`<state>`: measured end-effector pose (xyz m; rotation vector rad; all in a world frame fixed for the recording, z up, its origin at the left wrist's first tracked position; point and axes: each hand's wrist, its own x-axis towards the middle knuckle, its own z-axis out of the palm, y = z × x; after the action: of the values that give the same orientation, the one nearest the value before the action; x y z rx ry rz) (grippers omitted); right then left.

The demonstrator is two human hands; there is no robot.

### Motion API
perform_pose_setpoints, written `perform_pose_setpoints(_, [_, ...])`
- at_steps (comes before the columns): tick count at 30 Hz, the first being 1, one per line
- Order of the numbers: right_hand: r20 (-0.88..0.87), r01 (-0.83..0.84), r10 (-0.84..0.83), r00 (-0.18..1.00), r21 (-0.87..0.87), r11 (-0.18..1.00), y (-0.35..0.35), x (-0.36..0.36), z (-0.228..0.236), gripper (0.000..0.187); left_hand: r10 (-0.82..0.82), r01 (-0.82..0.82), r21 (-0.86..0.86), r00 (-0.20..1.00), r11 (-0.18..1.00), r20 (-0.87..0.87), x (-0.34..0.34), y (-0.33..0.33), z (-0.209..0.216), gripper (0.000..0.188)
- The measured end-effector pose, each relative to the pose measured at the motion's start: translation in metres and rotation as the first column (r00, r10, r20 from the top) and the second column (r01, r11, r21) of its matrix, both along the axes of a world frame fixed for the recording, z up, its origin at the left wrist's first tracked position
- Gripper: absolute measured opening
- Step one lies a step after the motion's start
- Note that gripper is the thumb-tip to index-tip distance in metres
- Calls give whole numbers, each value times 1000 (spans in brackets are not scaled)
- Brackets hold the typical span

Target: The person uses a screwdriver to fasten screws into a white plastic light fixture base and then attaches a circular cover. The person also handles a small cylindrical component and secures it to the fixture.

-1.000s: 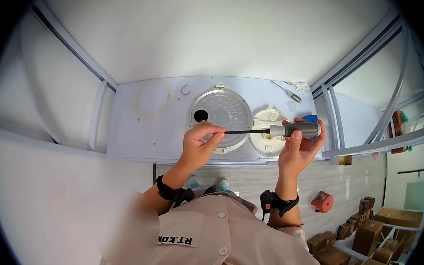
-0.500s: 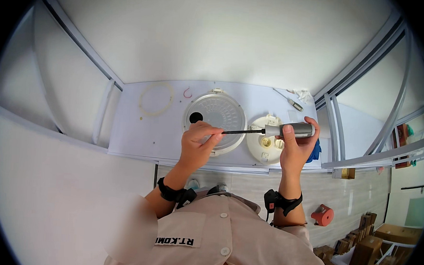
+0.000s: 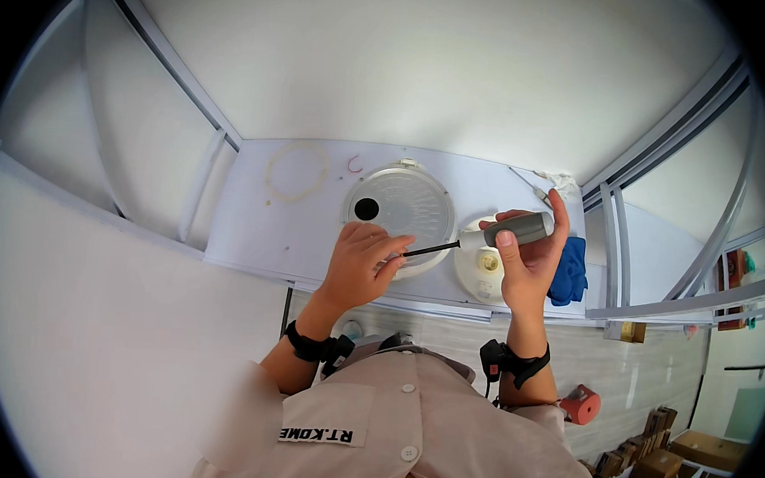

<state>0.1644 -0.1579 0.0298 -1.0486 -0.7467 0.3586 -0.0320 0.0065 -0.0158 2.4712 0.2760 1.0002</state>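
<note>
White panel (image 3: 253,224) carries 1 faint ring mark (image 3: 296,172) and 1 round ribbed cover (image 3: 399,207). Left hand (image 3: 360,259) is pinched shut on the screwdriver (image 3: 486,238) tip, which should be kept steady; right hand (image 3: 527,251) is wrapped round the grey handle, over 1 white disc (image 3: 480,274). 1 blue cloth (image 3: 568,272) lies rightmost.

One head-worn fisheye view faces the white panel (image 3: 297,226) close ahead, both raised hands at arm's length, edges bending toward the rim.

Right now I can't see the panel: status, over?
Right hand grips screwdriver handle. Left hand pinches its tip at round cover. Nothing in the way.
</note>
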Motion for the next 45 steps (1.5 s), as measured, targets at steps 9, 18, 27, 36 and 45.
perform_pose_setpoints(9, [-271,-25,-32,962,-205,979,32,-5,-35,45,-80,81,-50,996,995,30,-21,19,-20,21])
perform_pose_setpoints(18, [-479,-331,250,842,-92,939,5,6,-53,35,-100,111,-115,990,987,99,-26,23,-29,26])
perform_pose_setpoints(27, [-535,-623,486,691,-99,776,-13,-14,-60,43,-102,95,-204,994,974,-23,-46,37,-40,24])
perform_pose_setpoints(36, [-568,-575,397,721,-172,800,-7,-26,-71,51,-134,137,-211,991,968,28,-42,52,-47,20])
perform_pose_setpoints(45, [-570,-530,334,750,-217,820,-11,-21,-52,42,-120,134,-123,987,983,108,-37,34,-50,20])
